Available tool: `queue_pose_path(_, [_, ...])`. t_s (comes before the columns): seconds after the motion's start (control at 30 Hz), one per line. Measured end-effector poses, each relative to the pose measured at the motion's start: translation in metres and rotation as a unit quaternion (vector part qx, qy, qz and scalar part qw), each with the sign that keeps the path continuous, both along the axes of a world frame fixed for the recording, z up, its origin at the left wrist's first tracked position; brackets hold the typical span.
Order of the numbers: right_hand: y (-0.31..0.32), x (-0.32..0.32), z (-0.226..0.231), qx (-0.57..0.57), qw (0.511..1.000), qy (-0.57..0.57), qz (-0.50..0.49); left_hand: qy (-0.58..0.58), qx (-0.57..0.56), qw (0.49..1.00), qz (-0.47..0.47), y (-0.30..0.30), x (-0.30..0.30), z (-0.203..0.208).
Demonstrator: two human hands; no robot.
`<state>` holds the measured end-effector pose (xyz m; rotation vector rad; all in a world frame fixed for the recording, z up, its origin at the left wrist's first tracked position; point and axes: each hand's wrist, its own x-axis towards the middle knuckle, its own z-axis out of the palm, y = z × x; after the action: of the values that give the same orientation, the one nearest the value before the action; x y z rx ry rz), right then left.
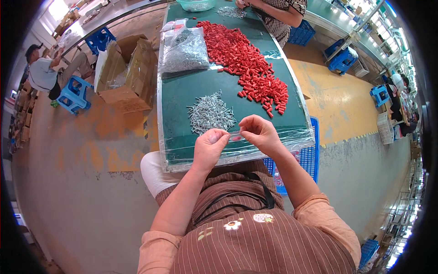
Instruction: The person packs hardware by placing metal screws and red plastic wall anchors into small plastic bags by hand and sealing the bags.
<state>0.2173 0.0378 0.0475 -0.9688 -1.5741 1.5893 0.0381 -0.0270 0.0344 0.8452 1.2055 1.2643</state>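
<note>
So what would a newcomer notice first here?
Most likely the broad sweep of small red pieces running down the green tabletop. Next, the silvery heap of screw-like pieces left of the red sweep's near end. Nearer still, the left hand and right hand nearly meet, something small and reddish between them.

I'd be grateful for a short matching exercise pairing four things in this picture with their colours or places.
Things:
1. cardboard box
2. loose screws
3. short cylindrical pieces
4. filled bag

Descriptions:
A. red, strewn in a long band on the table
B. clear plastic, lying near the table's left edge
C. open-topped, beside the table, off its left edge
D. silver, heaped just beyond the left hand

Pairs: 1-C, 2-D, 3-A, 4-B
</note>
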Motion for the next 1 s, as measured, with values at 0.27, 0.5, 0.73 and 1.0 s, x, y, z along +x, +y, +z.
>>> queue_pose_path(0.27, [0.002,-0.002,-0.007,0.018,1.0,-0.019,0.011,0.024,0.016,1.0,-0.012,0.004,0.005,0.001])
queue_pose_path(0.5, [-0.001,0.0,-0.01,0.024,0.999,-0.033,0.008,0.022,0.036,0.999,-0.03,0.006,0.011,-0.001])
queue_pose_path(0.73, [-0.013,0.026,0.009,-0.003,0.998,-0.059,-0.015,-0.021,-0.069,0.993,-0.099,0.006,0.018,0.009])
queue_pose_path(1.0, [-0.037,0.165,0.071,-0.012,0.929,-0.322,-0.18,-0.315,-0.132,0.936,-0.083,0.007,-0.001,-0.011])
